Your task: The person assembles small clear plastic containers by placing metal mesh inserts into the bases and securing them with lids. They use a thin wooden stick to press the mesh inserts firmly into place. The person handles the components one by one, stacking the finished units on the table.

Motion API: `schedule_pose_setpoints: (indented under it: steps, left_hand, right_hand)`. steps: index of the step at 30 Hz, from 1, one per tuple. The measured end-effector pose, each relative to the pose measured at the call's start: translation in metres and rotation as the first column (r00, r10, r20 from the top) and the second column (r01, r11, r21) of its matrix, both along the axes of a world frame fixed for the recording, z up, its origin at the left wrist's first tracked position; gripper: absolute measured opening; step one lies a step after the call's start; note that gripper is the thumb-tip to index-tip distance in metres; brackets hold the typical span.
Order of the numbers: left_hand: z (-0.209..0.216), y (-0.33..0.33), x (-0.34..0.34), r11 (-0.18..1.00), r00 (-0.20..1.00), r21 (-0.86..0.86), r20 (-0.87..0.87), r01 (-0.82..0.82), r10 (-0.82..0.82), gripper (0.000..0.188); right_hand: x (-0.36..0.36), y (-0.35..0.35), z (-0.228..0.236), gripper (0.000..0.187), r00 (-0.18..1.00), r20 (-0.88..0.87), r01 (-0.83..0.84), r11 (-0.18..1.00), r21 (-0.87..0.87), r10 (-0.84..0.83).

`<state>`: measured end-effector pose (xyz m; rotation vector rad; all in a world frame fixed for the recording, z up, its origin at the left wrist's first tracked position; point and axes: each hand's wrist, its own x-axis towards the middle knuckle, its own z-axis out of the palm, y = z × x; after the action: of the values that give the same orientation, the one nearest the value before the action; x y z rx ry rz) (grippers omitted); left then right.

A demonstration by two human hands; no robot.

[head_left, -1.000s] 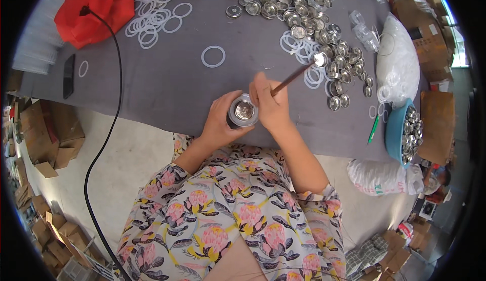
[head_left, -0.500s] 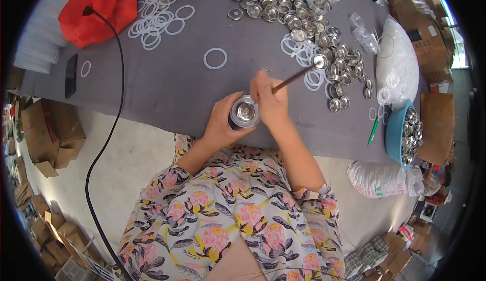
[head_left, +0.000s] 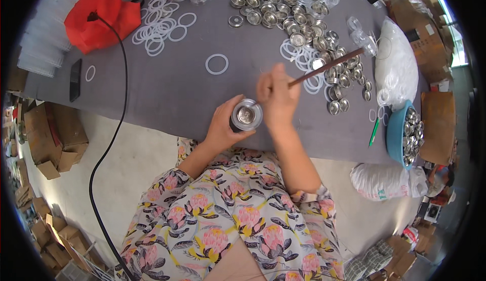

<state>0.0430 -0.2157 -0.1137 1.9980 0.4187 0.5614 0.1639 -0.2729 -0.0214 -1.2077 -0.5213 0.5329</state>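
Observation:
My left hand [head_left: 221,121] is wrapped round a dark-sided round piece [head_left: 254,121] with a pale translucent rim and a shiny metal cup in its middle, held at the table's near edge. Just to its right, my right hand [head_left: 279,101] grips a thin brown stick [head_left: 331,64], whose long end points up and right over the metal caps. A thin tip seems to reach from that hand to the rim of the round piece; motion blurs the fingers. Beyond my hands lies a single white sealing ring [head_left: 216,64] on the grey table [head_left: 177,91].
Metal caps [head_left: 270,17] spread over the back right, with white rings beneath some. More rings [head_left: 161,27] lie back left near a red bag [head_left: 101,20]. A black cable [head_left: 123,93] crosses the left side. At right stand a blue basin [head_left: 395,136] and a white plastic bag [head_left: 397,60].
My right hand has moved slightly right, away from the round piece, and the brown stick's far end has swung outward to the right. My left hand keeps hold of the round piece.

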Motion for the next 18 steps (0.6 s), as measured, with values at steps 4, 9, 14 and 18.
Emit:
schedule_pose_setpoints:
  steps: [4,9,14,18]
  left_hand:
    - [-0.010,0.000,-0.001,0.992,1.000,0.125,-0.023,0.023,-0.020,0.081]
    - [0.008,0.007,-0.001,0.976,0.997,-0.213,0.061,0.050,-0.038,0.079]
    - [0.020,0.011,-0.004,0.959,0.999,-0.281,0.051,0.020,-0.006,0.075]
    - [0.021,0.015,-0.005,0.980,0.999,-0.200,0.047,0.001,0.009,0.075]
  right_hand:
    - [-0.008,-0.046,-0.019,0.026,0.933,0.346,0.046,0.927,-0.373,0.093]
    - [-0.032,-0.073,-0.056,0.023,0.751,0.644,0.188,0.887,-0.422,0.147]
    - [-0.026,-0.068,-0.065,0.019,0.983,-0.091,-0.184,0.886,-0.426,0.160]
    - [-0.013,-0.059,-0.071,0.018,0.746,-0.608,-0.423,0.898,-0.121,0.270]
